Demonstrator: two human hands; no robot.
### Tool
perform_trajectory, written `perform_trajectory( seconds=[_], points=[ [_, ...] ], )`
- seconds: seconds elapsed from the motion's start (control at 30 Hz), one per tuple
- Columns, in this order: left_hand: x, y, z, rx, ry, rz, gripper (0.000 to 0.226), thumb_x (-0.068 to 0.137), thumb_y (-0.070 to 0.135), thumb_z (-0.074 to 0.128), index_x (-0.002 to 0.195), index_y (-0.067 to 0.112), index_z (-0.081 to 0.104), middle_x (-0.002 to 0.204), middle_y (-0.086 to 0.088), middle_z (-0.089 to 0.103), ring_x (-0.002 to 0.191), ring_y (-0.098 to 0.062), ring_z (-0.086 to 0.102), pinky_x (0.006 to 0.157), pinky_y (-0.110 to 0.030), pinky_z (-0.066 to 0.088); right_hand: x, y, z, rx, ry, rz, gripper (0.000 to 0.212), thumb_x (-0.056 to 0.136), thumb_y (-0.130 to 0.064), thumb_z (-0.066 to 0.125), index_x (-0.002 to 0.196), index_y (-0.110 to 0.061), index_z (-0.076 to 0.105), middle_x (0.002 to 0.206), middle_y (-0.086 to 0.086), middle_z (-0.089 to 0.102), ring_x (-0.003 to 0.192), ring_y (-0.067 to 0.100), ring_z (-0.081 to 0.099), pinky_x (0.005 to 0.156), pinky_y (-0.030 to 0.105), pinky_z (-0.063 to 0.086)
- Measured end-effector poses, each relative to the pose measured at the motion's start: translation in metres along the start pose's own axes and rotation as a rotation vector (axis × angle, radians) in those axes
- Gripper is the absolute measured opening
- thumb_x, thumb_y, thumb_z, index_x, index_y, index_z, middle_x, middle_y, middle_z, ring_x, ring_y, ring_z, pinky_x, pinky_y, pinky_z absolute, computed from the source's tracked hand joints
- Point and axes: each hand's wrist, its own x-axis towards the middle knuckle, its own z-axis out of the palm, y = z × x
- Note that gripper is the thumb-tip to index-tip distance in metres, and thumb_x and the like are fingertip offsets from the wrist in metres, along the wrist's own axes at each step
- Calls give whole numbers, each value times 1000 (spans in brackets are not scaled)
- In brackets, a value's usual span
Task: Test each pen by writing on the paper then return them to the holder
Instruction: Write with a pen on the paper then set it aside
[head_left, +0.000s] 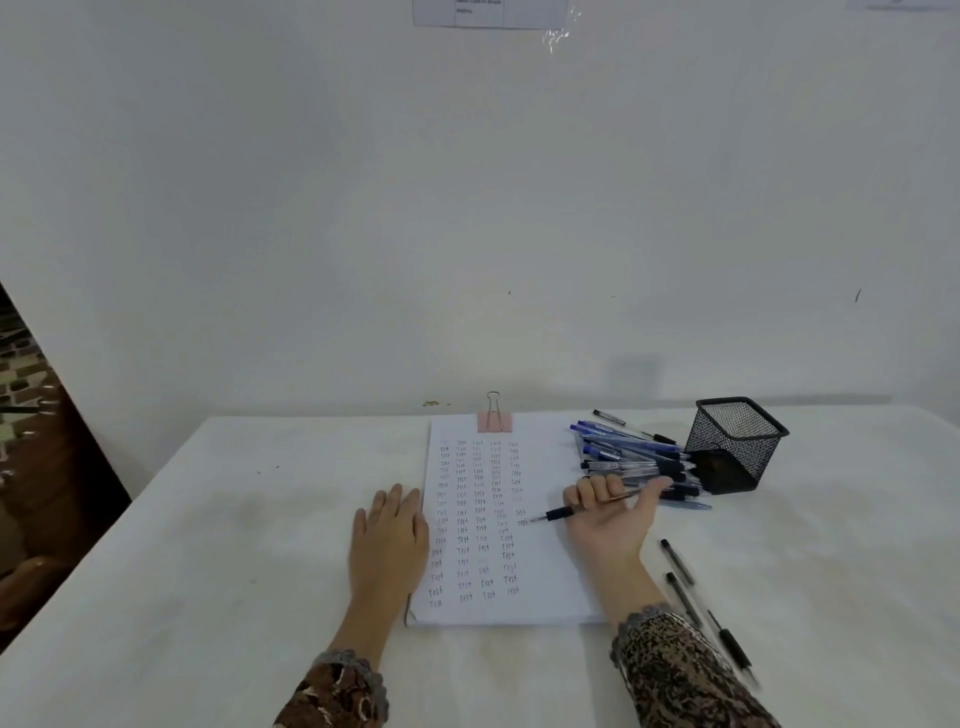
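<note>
Patterned sleeves (670, 670) frame a pen test: the left hand (387, 530) lies flat, fingers straight, at the paper's (550, 571) edge, while the right hand (608, 519) pinches a black pen (558, 514), tip beside a written word. Next, probably, it goes into the mesh holder (735, 447) (no pens showing above its rim), beside a pile of pens (634, 460) on a white table (208, 545) against a white wall (311, 208).

pens (631, 460) between paper (540, 467), holder (735, 447)

White surface (208, 519) carries clipped paper pad (550, 571) at ctr. Back-R: pen pile (639, 460) & mesh holder (737, 441). Front-R: loose black pens (684, 600).
</note>
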Motion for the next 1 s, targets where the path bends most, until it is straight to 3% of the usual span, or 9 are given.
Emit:
perform_trajectory(
  seconds=[0.1, 0.23, 0.33, 0.4, 0.53, 0.67, 0.77, 0.87, 1.0],
  points=[
    [0, 0, 0, 0, 9, 3, 46, 100, 27, 23, 145, 21, 26, 155, -1, 19, 144, -19, 12, 117, -39, 9, 6, 5, 1, -108, -16, 16, 48, 90, -50, 43, 66, -15, 65, 55, -3, 48, 47, 11, 42, 51, 21, 37],
    [0, 0, 0, 12, -3, 3, 46, 100, 28, 22, 145, 22, 24, 155, -1, 17, 144, -18, 11, 117, -39, 8, 7, 9, 0, -314, -11, 117, 66, 93, -59, 25, 90, -6, 65, 68, 8, 63, 50, 14, 59, 51, 21, 52],
    [0, -1, 0, 34, -17, 7, 46, 100, 29, 20, 146, 22, 21, 156, 0, 15, 144, -18, 9, 117, -39, 8, 2, 12, 5, -397, -105, 164, 30, 78, -32, 69, 71, -4, 59, 70, 12, 65, 58, 20, 69, 54, 20, 57],
    [1, -1, 0, 48, -34, 9, 47, 100, 29, 18, 147, 22, 18, 156, 2, 12, 144, -18, 8, 117, -39, 6, 2, 13, 4, -417, -173, 167, 30, 56, -13, 85, 66, -6, 57, 67, 9, 65, 59, 19, 69, 56, 19, 56],
    [0, -1, 0, 42, -54, 38, 48, 100, 29, 17, 148, 24, 12, 156, 9, 12, 144, -16, 6, 118, -38, 5, 3, 10, 5, -381, -142, 204, 16, 91, -2, 49, 78, -1, 58, 69, 12, 68, 62, 20, 69, 56, 21, 56],
    [0, -1, -1, 36, -56, 50, 49, 100, 28, 18, 148, 24, 8, 155, 11, 13, 144, -16, 7, 118, -39, 5, 0, 15, 8, -834, -170, 30, 21, 87, 11, 52, 77, -8, 48, 53, 8, 59, 44, 11, 57, 44, 16, 45],
    [-1, -1, -2, 28, -52, 47, 49, 100, 28, 17, 148, 25, 6, 155, 12, 15, 144, -16, 7, 117, -39, 5, 1, 21, 0, -1130, -226, -197, 39, 83, 15, 53, 61, -13, 38, 59, 1, 42, 51, 12, 44, 51, 20, 36],
    [-1, -1, -2, 35, -52, 46, 49, 100, 28, 18, 148, 26, 9, 154, 12, 16, 144, -16, 7, 118, -39, 5, -5, 27, 0, -1200, -206, -309, 56, 70, 24, 48, 49, -22, 23, 60, -2, 26, 51, 5, 27, 56, 16, 26],
    [-1, -1, -1, 41, -57, 46, 48, 100, 28, 18, 148, 26, 12, 154, 13, 16, 144, -16, 7, 117, -39, 4, -11, 31, 4, -1229, -234, -265, 52, 68, 26, 43, 52, -19, 22, 56, -2, 22, 43, 0, 22, 46, 11, 25]
  ],
)
